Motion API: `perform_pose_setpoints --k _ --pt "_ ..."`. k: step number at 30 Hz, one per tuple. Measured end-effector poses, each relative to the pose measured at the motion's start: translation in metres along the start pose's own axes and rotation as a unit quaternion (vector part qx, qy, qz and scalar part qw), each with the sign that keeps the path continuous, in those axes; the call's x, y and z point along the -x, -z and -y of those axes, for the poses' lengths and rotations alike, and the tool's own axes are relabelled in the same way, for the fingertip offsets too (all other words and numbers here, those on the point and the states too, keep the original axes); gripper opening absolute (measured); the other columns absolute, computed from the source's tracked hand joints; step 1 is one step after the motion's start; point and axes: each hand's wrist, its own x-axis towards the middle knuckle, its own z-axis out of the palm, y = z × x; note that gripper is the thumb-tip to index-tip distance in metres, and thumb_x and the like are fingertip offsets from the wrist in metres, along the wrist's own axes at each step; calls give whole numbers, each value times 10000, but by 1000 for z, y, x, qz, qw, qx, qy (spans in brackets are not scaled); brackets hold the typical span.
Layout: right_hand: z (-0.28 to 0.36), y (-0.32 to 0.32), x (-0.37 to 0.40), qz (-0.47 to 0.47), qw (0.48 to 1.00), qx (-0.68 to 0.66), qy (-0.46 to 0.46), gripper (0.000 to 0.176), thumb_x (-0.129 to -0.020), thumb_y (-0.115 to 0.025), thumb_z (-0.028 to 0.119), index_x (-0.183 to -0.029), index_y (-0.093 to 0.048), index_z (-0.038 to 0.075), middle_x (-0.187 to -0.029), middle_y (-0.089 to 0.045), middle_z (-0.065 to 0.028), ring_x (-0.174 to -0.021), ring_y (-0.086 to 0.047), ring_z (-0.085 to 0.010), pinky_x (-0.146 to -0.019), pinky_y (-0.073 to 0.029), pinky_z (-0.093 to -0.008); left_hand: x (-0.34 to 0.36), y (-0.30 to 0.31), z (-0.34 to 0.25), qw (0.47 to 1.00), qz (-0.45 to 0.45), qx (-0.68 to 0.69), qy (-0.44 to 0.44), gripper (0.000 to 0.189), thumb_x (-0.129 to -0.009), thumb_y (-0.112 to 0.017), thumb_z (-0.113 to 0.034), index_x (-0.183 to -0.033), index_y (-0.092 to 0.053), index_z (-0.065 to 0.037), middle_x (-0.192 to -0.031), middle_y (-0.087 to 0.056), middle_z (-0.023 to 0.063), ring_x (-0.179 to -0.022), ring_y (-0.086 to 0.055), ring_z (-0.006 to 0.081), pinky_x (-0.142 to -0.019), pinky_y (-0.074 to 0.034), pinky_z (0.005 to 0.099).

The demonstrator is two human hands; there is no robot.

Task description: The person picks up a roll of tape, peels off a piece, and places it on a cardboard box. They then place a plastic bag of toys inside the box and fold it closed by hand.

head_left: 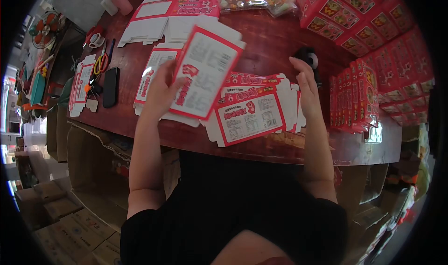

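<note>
My left hand (163, 88) grips a flat, pink-edged printed carton (205, 71) by its left side, tilted above the table. My right hand (305, 85) has its fingers stretched out and holds nothing; it is at the right end of a pile of flat cartons (252, 117) with white flaps. Partly behind my left hand lies another flat carton stack (161, 59). More unfolded cartons (175, 8) are spread at the back left.
Upright filled boxes (354, 94) stand at the right, before tall stacks (354, 13). A tape roll (311, 58) is behind my right hand. At left are a phone (111, 87), scissors (101, 63) and a pink bottle (121, 2). Clear bags (254, 0) lie at the back.
</note>
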Motion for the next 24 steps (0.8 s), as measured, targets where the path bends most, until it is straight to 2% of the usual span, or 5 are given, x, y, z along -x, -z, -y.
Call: perform_pose_setpoints --k 3,8,16,20,24 --pt "-9 13 18 61 986 120 -102 270 -867 -577 181 -1090 -607 33 -1113 -518 -121 -1008 -529 -234 -854 -428 -318 -17 9 3 961 -126 -213 -122 552 -721 -738 -183 -1197 -497 -37 -1245 -480 174 -1219 -394 333 -996 -347 409" --pt "-57 -2 64 89 947 295 -88 321 -797 -664 194 -1035 -592 -9 -1013 -521 -164 -939 -537 -286 -807 -446 -347 20 -78 -7 961 253 -70 -91 690 -611 -801 -189 -1213 -487 -65 -1190 -496 117 -1132 -468 292 -940 -387 410" --pt "-35 -23 50 56 948 -37 -313 274 -799 -681 149 -995 -573 -10 -927 -632 -78 -825 -598 -158 -728 -480 -281 27 -129 -9 914 257 -266 -166 758 -636 -795 -280 -1276 -450 -65 -1212 -504 120 -1125 -480 290 -913 -386 436" --pt "-9 -19 26 139 946 -70 -283 217 -833 -652 145 -987 -614 -3 -900 -664 -66 -810 -611 -122 -718 -483 -260 -11 -112 -22 906 421 44 32 345 -925 -514 -286 -1166 -563 -44 -994 -648 128 -803 -641 229 -722 -501 316" --pt "17 -20 10 191 949 -56 -244 190 -845 -636 126 -979 -626 -8 -850 -664 -50 -765 -602 -97 -693 -480 -253 -8 -102 -30 753 462 368 290 407 -955 -457 -341 -1237 -504 -51 -1134 -601 90 -946 -605 158 -837 -484 295"
